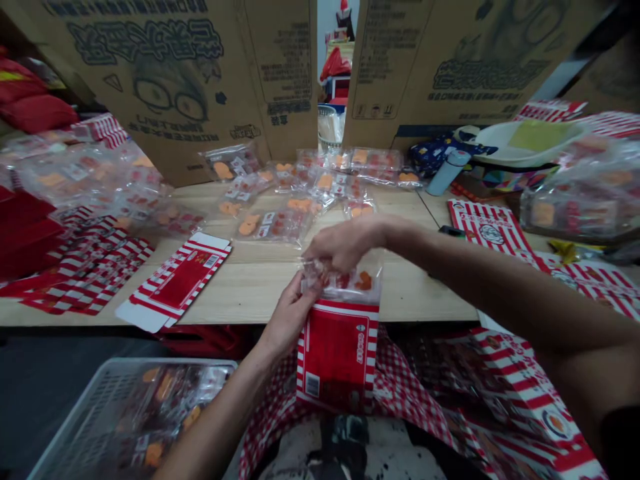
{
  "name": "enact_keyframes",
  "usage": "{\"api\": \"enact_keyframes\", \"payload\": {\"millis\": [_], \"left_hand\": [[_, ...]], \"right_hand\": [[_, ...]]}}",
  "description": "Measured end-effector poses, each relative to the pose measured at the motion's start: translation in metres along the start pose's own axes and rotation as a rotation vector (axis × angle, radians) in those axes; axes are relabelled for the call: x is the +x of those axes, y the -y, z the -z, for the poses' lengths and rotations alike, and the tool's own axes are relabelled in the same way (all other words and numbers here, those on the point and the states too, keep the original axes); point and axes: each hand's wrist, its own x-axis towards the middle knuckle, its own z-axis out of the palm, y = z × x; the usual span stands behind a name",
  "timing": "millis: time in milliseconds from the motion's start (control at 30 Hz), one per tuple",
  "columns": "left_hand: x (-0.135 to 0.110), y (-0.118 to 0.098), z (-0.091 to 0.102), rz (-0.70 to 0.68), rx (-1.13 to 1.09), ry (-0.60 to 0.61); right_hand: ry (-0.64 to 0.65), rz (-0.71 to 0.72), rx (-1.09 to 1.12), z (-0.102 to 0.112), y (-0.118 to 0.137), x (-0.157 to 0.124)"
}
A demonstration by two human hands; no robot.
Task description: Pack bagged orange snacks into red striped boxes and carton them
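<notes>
Pinching clear orange-filled packet [356, 283], right hand [345, 243] closed, left hand [289, 315] clasping red-striped box [336, 353].

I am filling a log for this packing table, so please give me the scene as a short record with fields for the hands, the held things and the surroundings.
left hand: grips the upper edge of the striped box, which is upright in front of the table edge
right hand: pinches the clear packet from above
packet: at the box's open top, upper part sticking out; orange and red pieces inside
wooden table: one flat carton; loose packets behind
lower left: white basket holding packets
back: cardboard sheets standing
</notes>
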Motion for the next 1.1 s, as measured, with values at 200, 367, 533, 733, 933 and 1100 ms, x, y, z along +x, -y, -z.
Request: {"api": "enact_keyframes", "payload": {"millis": [200, 367, 533, 733, 933, 1100], "left_hand": [[-0.006, 0.002, 0.010, -0.001, -0.048, -0.044], [-0.007, 0.001, 0.006, 0.120, -0.262, -0.148], [-0.005, 0.001, 0.005, 0.115, -0.288, -0.166], [-0.009, 0.002, 0.003, 0.095, -0.209, -0.146], [-0.004, 0.005, 0.001, 0.105, -0.144, -0.188], [-0.001, 0.004, 0.010, 0.057, -0.054, -0.402]], "right_hand": [[-0.343, 0.064, 0.083, -0.036, -0.008, -0.034], [-0.462, 0.150, 0.046, -0.066, -0.008, -0.042], [-0.603, 0.158, -0.091, -0.074, 0.007, -0.045], [-0.379, -0.042, 0.077, -0.077, 0.006, -0.039], [-0.187, 0.017, -0.007, -0.080, 0.008, -0.031], [-0.815, -0.121, -0.134, -0.083, 0.020, -0.066]]}}
